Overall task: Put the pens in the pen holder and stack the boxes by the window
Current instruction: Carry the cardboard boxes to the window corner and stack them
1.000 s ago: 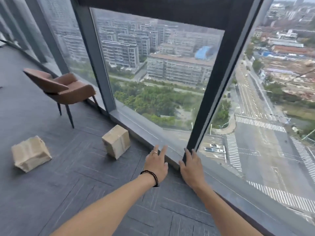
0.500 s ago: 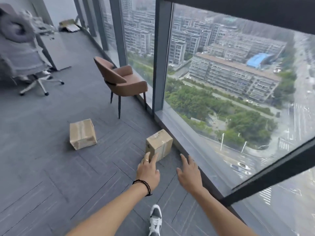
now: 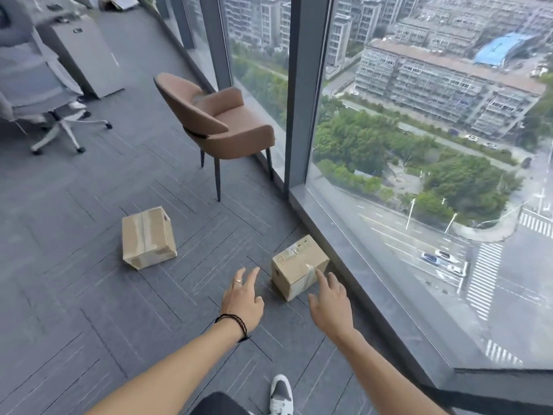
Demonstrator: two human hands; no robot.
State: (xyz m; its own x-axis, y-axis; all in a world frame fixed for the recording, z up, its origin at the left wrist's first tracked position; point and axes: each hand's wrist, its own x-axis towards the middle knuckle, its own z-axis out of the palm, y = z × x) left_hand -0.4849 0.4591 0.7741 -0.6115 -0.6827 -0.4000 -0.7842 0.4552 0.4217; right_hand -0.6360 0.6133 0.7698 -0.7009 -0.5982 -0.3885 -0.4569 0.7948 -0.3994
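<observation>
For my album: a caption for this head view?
Both open hands reach toward the near cardboard box beside the window.

A small brown cardboard box sealed with clear tape (image 3: 300, 265) sits on the grey carpet-tile floor just beside the floor-to-ceiling window (image 3: 419, 145). A second, slightly larger taped cardboard box (image 3: 148, 236) lies tilted well apart to its left.

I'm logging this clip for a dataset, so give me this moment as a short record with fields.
setting: carpeted office floor beside a tall window
near box: on the floor, close to the window sill
far box: on the floor, apart, further from the window
stacked: no
left hand: open, reaching toward near box
right hand: open, fingertip overlapping near box; contact unclear
brown chair: behind the boxes
pens: none visible
</observation>
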